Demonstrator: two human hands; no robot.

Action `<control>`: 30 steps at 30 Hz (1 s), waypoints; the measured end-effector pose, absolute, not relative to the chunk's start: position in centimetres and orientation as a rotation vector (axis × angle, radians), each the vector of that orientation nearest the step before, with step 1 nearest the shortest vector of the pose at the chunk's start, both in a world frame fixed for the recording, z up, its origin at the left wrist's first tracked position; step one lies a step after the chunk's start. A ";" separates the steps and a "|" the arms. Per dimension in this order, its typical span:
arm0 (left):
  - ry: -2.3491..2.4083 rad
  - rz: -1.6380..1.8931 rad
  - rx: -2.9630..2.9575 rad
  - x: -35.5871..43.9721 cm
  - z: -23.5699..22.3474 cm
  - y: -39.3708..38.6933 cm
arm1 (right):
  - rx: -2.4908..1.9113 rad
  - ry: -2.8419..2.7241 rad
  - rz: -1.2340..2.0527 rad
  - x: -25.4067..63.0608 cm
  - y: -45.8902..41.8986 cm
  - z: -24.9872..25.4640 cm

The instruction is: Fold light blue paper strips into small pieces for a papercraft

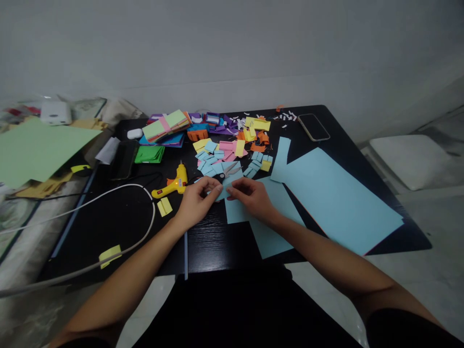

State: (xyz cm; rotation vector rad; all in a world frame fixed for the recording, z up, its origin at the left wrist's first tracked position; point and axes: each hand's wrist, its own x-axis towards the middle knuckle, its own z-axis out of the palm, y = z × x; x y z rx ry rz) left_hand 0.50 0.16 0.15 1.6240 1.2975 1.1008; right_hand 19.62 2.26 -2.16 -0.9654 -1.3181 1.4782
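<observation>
My left hand (pixel 198 200) is closed in a pinch on a small piece of light blue paper (pixel 221 194) over the middle of the table. Opposite it, my right hand (pixel 254 197) has thumb and fingers pinched at the right side of that piece; its exact edges blend with the blue paper beneath. Scissors (pixel 229 171) lie just beyond my fingers, partly spread, on blue paper. Under and beside my right hand are cut light blue sheets (pixel 270 237). Small folded blue paper pieces (pixel 208 163) are heaped past my left hand.
A yellow glue gun (pixel 176 183) lies left of my left hand. A white cable (pixel 153 212) loops across the left side. A large blue sheet (pixel 340 198) and a phone (pixel 313 127) lie right. Colored paper stacks (pixel 166 126) and scraps line the back, by the wall.
</observation>
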 end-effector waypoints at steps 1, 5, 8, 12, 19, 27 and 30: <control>1.289 1.098 1.625 0.5 0.2 0.2 | -0.958 -1.304 1.482 19.6 2.3 -2.1; 1.227 1.058 1.591 0.4 0.2 0.3 | -0.949 -1.321 1.478 19.7 2.2 -1.5; 1.178 1.043 1.546 0.4 0.0 0.4 | -0.938 -1.309 1.500 19.6 2.1 -1.2; 1.150 1.127 1.409 0.5 -0.1 0.6 | -0.896 -1.177 1.623 19.5 2.1 -1.3; 1.142 1.194 1.300 0.7 0.1 0.8 | -0.903 -1.119 1.635 19.7 2.5 -2.0; 1.090 1.099 1.387 0.4 0.1 0.5 | -0.963 -1.213 1.494 19.9 2.5 -2.0; 1.032 1.121 1.389 0.5 0.3 0.4 | -0.940 -1.284 1.437 20.0 2.4 -1.6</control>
